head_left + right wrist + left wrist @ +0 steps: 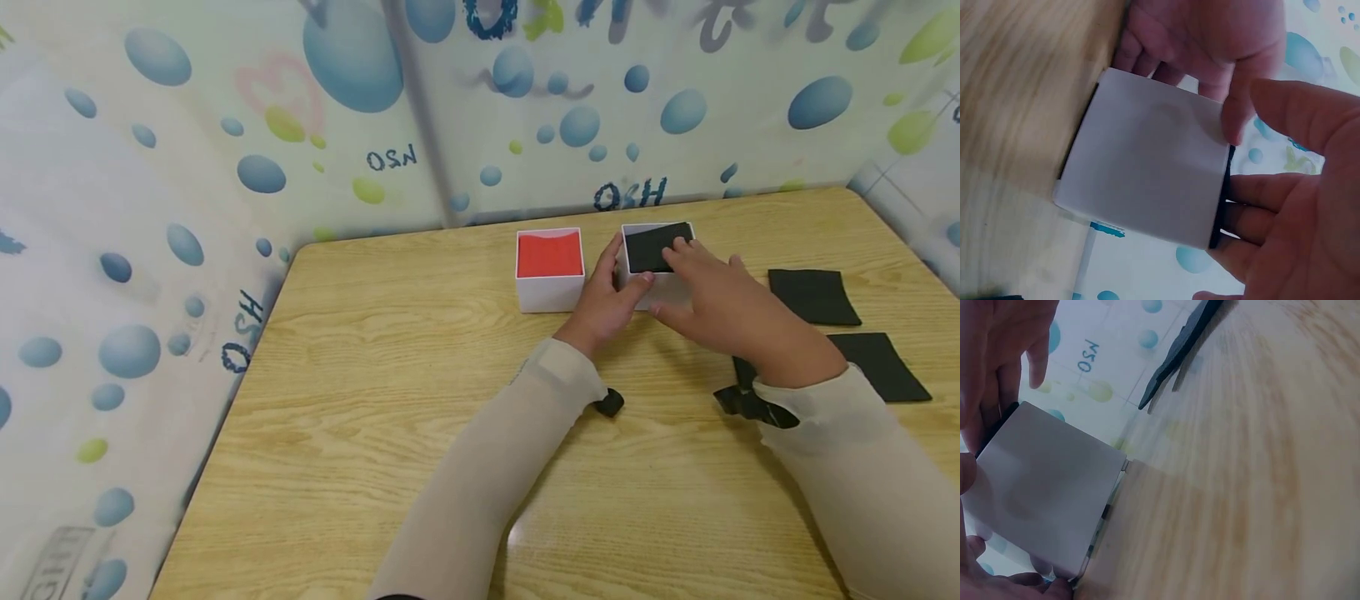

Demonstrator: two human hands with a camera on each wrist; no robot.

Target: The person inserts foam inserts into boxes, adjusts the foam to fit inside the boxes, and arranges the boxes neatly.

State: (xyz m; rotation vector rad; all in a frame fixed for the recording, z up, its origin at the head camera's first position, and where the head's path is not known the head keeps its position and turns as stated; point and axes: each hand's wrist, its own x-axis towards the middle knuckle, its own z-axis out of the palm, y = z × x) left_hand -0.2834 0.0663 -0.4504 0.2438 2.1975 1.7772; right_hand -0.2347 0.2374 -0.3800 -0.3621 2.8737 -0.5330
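Note:
A white square box (666, 292) stands upright near the far edge of the table with a black sheet (647, 247) lying in its open top. My left hand (606, 302) grips the box's left side, thumb over the near face and top rim. Above the box's right side, my right hand (731, 304) touches the black sheet with extended fingertips. In the right wrist view, a thin black edge shows at the rim of the box (1147, 159) beside those fingers. The left wrist view shows the plain near face of the box (1047, 487).
Left of my left hand stands a similar white box (551, 296) with a red sheet (551, 255) inside. Black sheets (816, 297) lie at the right, one partly under my right wrist. A bubble-patterned wall covering (450, 108) borders the table (360, 358).

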